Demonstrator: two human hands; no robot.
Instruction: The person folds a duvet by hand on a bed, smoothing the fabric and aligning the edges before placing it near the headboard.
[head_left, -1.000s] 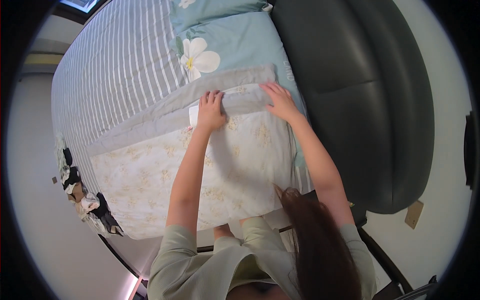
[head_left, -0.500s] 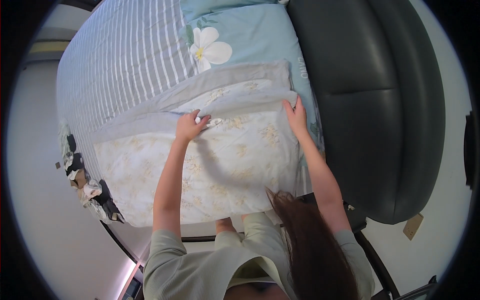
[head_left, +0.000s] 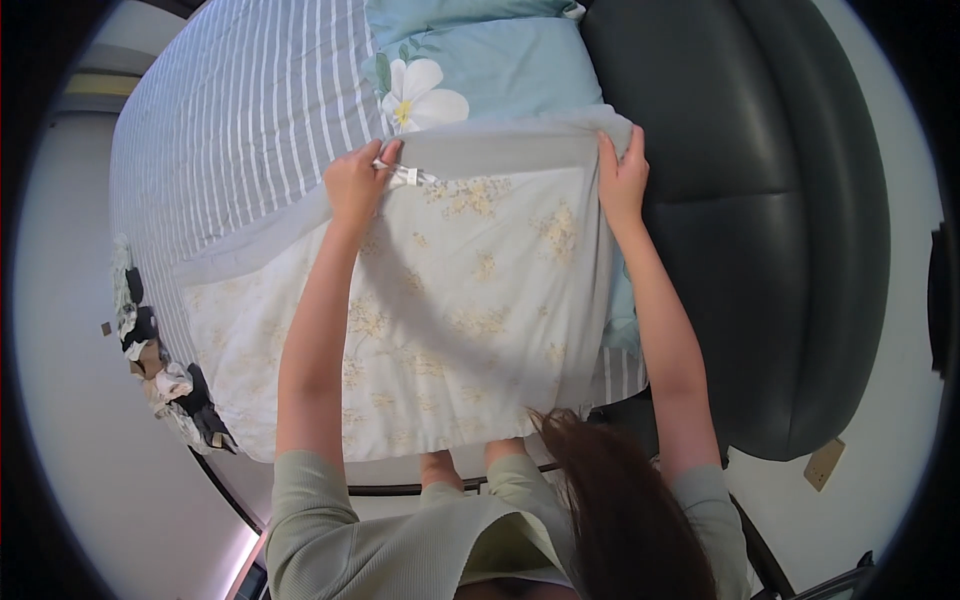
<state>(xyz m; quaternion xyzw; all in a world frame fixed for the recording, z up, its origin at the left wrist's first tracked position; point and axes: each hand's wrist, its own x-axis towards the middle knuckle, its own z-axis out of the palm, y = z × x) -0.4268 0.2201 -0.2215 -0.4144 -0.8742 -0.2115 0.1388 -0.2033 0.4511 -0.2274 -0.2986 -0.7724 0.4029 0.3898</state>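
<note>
A white quilt (head_left: pixel 450 300) with pale yellow flower clusters and a grey border lies across the near side of the bed. Its far edge is raised between my two hands. My left hand (head_left: pixel 355 190) is closed on that edge, left of the middle, and a small white tag (head_left: pixel 405 177) hangs out beside its fingers. At the far right corner my right hand (head_left: pixel 622 180) pinches the grey border between thumb and fingers. Between the hands the grey border runs nearly straight, while to the left it slopes down toward the bed.
A grey-and-white striped bedspread (head_left: pixel 240 130) lies under the quilt. Beyond it is a blue pillow (head_left: pixel 530 70) with a white flower. A black padded headboard (head_left: pixel 730 230) stands along the right. Crumpled clothes (head_left: pixel 160 375) lie at the bed's left edge.
Both hands have moved away from me, carrying the quilt's far edge farther over the bed toward the pillow. The folded-back layer has opened out and the edge is pulled straighter.
</note>
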